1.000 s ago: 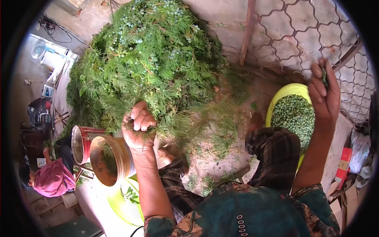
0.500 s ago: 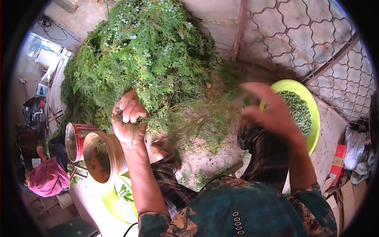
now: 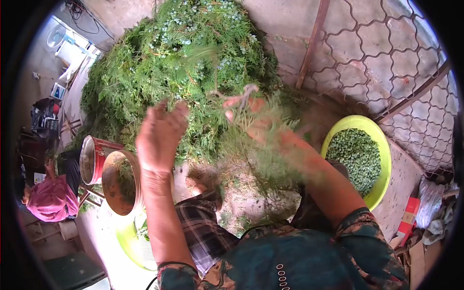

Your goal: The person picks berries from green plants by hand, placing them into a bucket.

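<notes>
A large heap of green conifer branches with pale bluish berries lies in front of me. My left hand is raised over the heap's near side, fingers apart and somewhat smeared, with nothing showing in it. Farther right, my right hand has its fingers curled round a conifer sprig, whose blurred foliage spreads over my forearm. Greyish, stem-like ends stick out beyond those fingers. On my right a yellow-green basin holds many small green berries.
A rusty-rimmed bucket and a red bucket stand at left. Below them is another yellow-green basin. A person in a pink top sits at far left. Wire mesh and a red box are on the right.
My left hand has opened from its fist around a sprig. My right hand has swung left from near the basin to the front of the heap, with foliage now over its forearm.
</notes>
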Motion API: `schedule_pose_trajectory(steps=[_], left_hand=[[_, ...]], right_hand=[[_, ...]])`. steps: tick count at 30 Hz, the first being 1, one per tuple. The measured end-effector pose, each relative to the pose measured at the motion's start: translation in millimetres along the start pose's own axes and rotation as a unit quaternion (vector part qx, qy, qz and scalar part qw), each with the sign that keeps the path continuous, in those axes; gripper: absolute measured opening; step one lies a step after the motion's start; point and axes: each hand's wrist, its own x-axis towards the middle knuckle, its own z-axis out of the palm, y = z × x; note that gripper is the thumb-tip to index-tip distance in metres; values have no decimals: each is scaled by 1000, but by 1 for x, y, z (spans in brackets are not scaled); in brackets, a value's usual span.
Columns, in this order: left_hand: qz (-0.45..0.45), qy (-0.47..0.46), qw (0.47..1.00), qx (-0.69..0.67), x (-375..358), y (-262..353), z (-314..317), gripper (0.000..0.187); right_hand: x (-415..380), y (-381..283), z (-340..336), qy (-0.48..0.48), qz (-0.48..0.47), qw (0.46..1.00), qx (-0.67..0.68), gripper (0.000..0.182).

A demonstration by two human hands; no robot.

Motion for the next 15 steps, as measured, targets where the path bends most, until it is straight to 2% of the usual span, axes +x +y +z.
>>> schedule_pose_trajectory(steps=[1, 2, 3, 4, 5, 6, 8, 9, 12, 15], left_hand=[[-30, -26, 996, 79, -3, -12, -1, 79], [-60, -51, 984, 158, -9, -25, 4, 97], [-76, -60, 976, 195, -17, -35, 11, 106], [-93, -68, 966, 232, -24, -44, 18, 115], [-114, -87, 949, 282, -26, -49, 29, 121], [-124, -107, 936, 312, -26, -52, 32, 122], [-109, -75, 925, 357, -30, -61, 46, 103], [-112, -70, 926, 354, -29, -62, 45, 103], [-122, -92, 915, 373, -27, -66, 45, 52], [-95, -119, 930, 334, -30, -61, 54, 47]], right_hand=[[-9, -17, 4, -16, 17, 947, 321, 28], [-4, -26, 3, -16, 18, 947, 322, 28], [5, -32, -1, 14, 90, 990, 107, 32], [9, -37, -3, 42, 157, 980, -114, 36], [3, -41, 7, 120, 108, 987, -23, 37], [2, -46, 6, 118, 110, 987, -24, 37], [3, -53, 0, 63, 141, 978, 140, 35], [5, -53, -3, 53, 147, 974, 164, 31], [1, -55, -8, 96, 151, 978, 107, 24], [1, -60, -8, 122, 143, 979, 79, 23]])
